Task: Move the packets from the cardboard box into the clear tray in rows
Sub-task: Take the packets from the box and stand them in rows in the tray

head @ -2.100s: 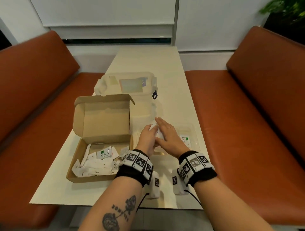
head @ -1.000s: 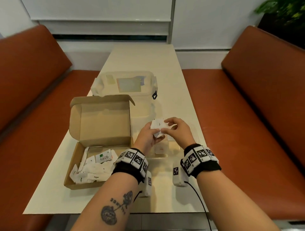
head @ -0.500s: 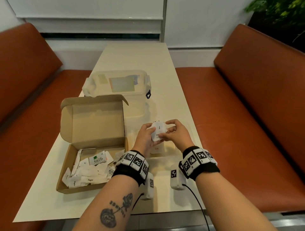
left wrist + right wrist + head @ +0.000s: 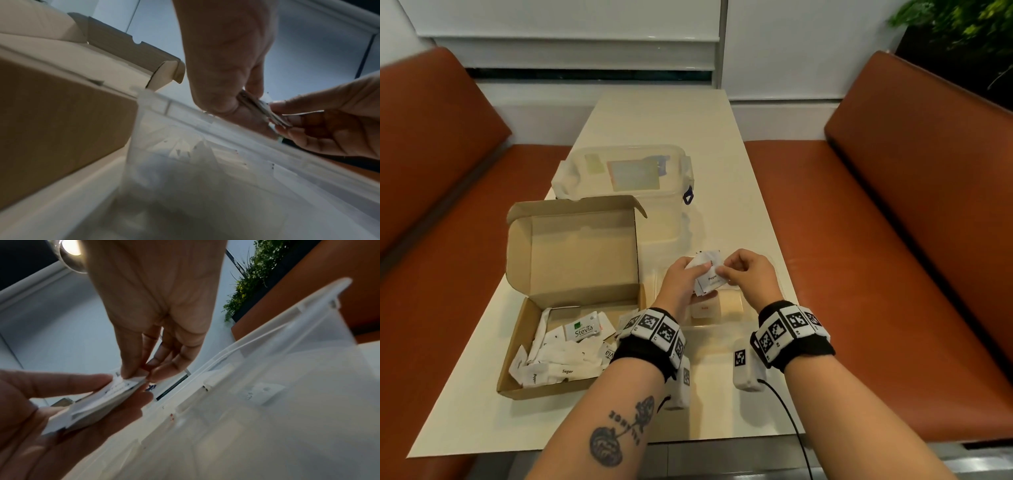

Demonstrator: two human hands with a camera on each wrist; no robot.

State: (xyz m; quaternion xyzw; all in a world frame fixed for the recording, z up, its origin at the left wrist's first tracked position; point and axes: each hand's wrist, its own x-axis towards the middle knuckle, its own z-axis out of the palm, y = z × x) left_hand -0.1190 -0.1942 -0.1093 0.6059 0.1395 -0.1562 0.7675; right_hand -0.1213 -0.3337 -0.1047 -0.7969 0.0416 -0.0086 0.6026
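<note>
While both hands hang above the clear tray [image 4: 780, 291], the left hand [image 4: 681, 281] grips a small stack of white packets [image 4: 709, 275], thumb over the top, fingers curled beneath. Right hand [image 4: 750, 277] pinches the near corner of the top packet, thumb and forefinger pressed together on it; this packet reads "Pepper". Right wrist view: stack edge-on, several packets thick [image 4: 98, 402]. One packet with red print [image 4: 704, 308] lies flat in the tray below the hands. Cardboard box [image 4: 517, 349] sits just left of the tray, lid up, loose packets heaped inside, a green-marked "Stevia" packet [image 4: 582, 330] on top. Clear lidded tub [image 4: 619, 171] stands behind the box. All rest on a cream table [image 4: 661, 109] between two orange benches [image 4: 893, 274].
</note>
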